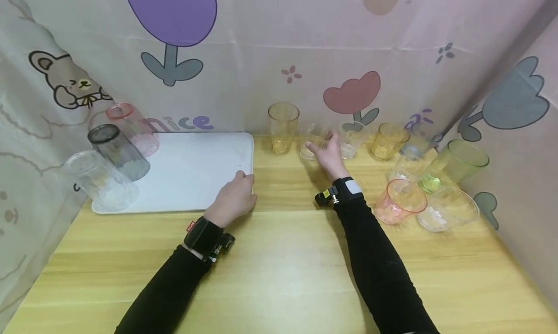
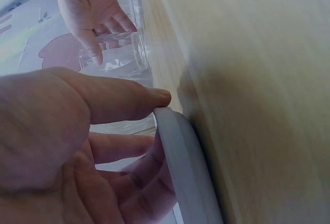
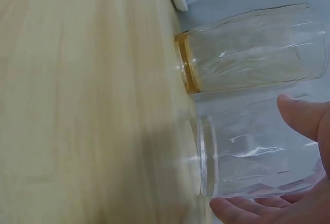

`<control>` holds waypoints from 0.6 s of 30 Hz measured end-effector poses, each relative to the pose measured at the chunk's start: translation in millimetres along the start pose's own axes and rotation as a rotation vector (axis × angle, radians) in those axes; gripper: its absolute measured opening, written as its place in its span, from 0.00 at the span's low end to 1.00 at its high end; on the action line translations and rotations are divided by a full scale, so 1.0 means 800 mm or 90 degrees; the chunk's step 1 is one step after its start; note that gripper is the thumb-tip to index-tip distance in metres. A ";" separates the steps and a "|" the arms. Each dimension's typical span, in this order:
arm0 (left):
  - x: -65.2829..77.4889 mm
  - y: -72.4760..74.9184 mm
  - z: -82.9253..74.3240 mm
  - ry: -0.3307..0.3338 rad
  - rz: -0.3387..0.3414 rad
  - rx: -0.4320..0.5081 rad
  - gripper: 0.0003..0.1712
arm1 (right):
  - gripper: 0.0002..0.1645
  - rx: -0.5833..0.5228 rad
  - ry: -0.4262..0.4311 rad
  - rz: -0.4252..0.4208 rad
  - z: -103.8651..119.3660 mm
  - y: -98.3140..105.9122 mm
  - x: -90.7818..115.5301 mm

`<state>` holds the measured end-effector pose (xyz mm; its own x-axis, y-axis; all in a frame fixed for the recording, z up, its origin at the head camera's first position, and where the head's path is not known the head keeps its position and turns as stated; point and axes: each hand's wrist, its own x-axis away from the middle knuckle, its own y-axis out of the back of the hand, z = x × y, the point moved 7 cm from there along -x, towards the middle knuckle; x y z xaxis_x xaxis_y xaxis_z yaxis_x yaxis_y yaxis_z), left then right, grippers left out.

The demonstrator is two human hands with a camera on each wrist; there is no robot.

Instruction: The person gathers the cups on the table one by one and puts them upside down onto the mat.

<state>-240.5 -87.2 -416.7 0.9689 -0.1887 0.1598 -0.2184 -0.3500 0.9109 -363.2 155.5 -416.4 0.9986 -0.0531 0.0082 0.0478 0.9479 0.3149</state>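
Note:
In the head view my left hand (image 1: 233,196) grips the right edge of a white tray (image 1: 200,179). Up close in the left wrist view, its thumb (image 2: 149,99) lies on the tray's rim, with the fingers bent against the inner side. My right hand (image 1: 330,154) is at a clear glass (image 3: 258,154) standing by the back wall. Thumb and fingers are spread on either side of this glass, fingertips close to its wall. Just left of it stands a tall amber glass (image 1: 283,130); to its right is another clear glass (image 1: 350,142).
Toward the tray's left stand a pink glass (image 1: 137,130), a grey glass (image 1: 122,154) and a clear glass (image 1: 102,181). Right of my right hand are a short amber glass (image 1: 388,142), a green glass (image 1: 453,162), a pink tumbler (image 1: 398,203) and a wide clear glass (image 1: 449,210).

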 end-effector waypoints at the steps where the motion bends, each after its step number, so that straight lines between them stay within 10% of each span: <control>1: 0.000 0.001 0.000 0.000 -0.001 -0.002 0.25 | 0.55 -0.004 -0.001 -0.005 0.002 0.000 0.001; 18: 0.001 0.004 0.000 0.004 -0.008 0.005 0.31 | 0.50 -0.105 0.052 -0.097 0.044 0.018 0.016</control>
<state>-240.4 -88.6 -413.9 0.9722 -0.1791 0.1508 -0.2073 -0.3593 0.9099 -350.4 157.2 -378.4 0.9777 -0.1808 -0.1071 0.1954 0.9696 0.1470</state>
